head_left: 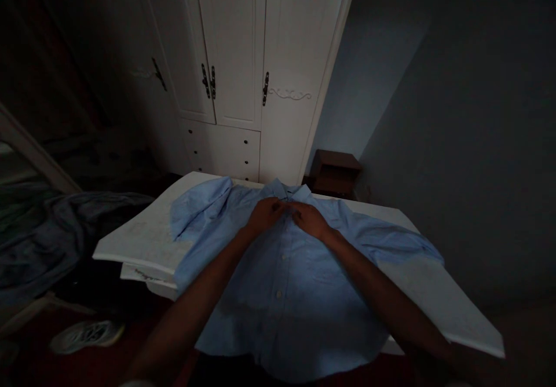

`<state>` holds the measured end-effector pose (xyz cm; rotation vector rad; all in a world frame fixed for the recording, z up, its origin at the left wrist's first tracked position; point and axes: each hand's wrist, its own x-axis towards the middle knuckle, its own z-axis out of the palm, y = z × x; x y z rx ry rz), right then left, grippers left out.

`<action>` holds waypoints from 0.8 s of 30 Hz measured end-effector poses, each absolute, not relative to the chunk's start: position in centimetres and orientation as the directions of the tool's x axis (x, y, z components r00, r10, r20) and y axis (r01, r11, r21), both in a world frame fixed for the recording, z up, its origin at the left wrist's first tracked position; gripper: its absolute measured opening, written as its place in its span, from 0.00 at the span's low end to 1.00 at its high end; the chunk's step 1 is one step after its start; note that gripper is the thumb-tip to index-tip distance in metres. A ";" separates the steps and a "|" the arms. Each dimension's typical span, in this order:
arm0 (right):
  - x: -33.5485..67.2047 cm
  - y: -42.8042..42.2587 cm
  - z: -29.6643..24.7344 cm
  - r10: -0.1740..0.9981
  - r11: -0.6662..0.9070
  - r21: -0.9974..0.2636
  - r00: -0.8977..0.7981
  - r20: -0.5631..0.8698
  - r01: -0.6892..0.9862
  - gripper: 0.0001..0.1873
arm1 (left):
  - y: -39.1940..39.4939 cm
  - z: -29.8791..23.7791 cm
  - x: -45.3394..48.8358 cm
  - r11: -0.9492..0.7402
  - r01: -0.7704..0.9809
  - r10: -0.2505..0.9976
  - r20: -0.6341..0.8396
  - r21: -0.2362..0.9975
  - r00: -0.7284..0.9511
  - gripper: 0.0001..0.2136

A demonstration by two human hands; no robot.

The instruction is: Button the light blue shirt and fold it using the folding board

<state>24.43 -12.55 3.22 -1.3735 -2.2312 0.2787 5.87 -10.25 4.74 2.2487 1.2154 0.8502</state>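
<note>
Your L hand (pixel 264 213) and R hand (pixel 309 220) meet at the upper placket of the light-blue button-up shirt (pixel 299 271), just below its collar (pixel 274 189). Fingers on both are bent in narrow, tips close tog.; too dark to tell if either actually pinches cloth or a button. Shirt lies front up on the white table (pixel 139 230), collar at the far side, hem hanging over the edge nearest you. One sleeve (pixel 202 204) is bunched on your L, the other (pixel 395 239) stretches out to your R. Two pale buttons, upper (pixel 284 257) & lower (pixel 279 294), show btwn your forearms.

Beyond the table: white wardrobe (pixel 234 45) w/ dark handles & small drawers, brown nightstand (pixel 336 170) to its R. On your L, a heap of dark fabric (pixel 65 230); below it, a sneaker (pixel 87 336) on the red floor.
</note>
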 end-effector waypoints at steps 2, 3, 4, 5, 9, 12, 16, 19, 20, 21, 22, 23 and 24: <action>25.0 -10.4 3.1 0.893 0.443 -0.321 -0.377 0.247 0.837 0.24 | -8.5 4.1 7.0 -0.562 0.661 0.821 0.237 0.497 0.519 0.12; 25.4 -9.5 3.0 0.884 0.464 -0.286 -0.416 0.214 0.838 0.25 | -7.8 3.8 7.3 -0.580 0.678 0.807 0.206 0.451 0.553 0.12; 25.8 -8.8 3.0 0.862 0.507 -0.261 -0.473 0.182 0.822 0.26 | -7.2 3.5 7.5 -0.593 0.684 0.796 0.180 0.425 0.578 0.12; 26.2 -8.3 2.9 0.830 0.557 -0.245 -0.535 0.155 0.793 0.27 | -6.7 3.2 7.6 -0.599 0.684 0.788 0.157 0.417 0.595 0.10; 27.3 -7.5 2.6 0.736 0.677 -0.165 -0.663 0.135 0.717 0.27 | -5.3 2.3 7.1 -0.619 0.668 0.758 0.093 0.412 0.645 0.05; 27.5 -7.5 2.4 0.709 0.699 -0.063 -0.680 0.185 0.712 0.19 | -4.6 1.8 6.7 -0.636 0.649 0.738 0.083 0.418 0.669 0.05; 27.4 -7.6 2.0 0.675 0.693 0.051 -0.671 0.308 0.720 0.12 | -4.3 1.4 6.5 -0.627 0.648 0.748 0.104 0.432 0.655 0.09; 27.3 -7.8 1.5 0.655 0.680 0.083 -0.654 0.378 0.729 0.12 | -4.5 1.0 6.7 -0.598 0.667 0.780 0.130 0.446 0.612 0.11; 27.3 -7.8 1.2 0.650 0.684 0.082 -0.656 0.384 0.725 0.12 | -4.6 0.8 6.8 -0.585 0.674 0.792 0.140 0.451 0.595 0.12; 27.2 -7.9 0.9 0.645 0.692 0.075 -0.662 0.383 0.718 0.12 | -4.7 0.6 6.9 -0.573 0.677 0.804 0.153 0.462 0.575 0.12; 27.2 -7.9 0.6 0.639 0.703 0.063 -0.668 0.381 0.708 0.12 | -4.7 0.4 7.0 -0.560 0.678 0.815 0.168 0.476 0.555 0.12; 27.2 -8.0 0.3 0.634 0.714 0.047 -0.673 0.382 0.699 0.12 | -4.8 0.2 7.0 -0.549 0.675 0.823 0.181 0.492 0.538 0.11; 27.2 -8.0 -0.1 0.629 0.723 0.027 -0.673 0.389 0.691 0.11 | -4.9 0.0 7.1 -0.541 0.671 0.830 0.194 0.507 0.523 0.11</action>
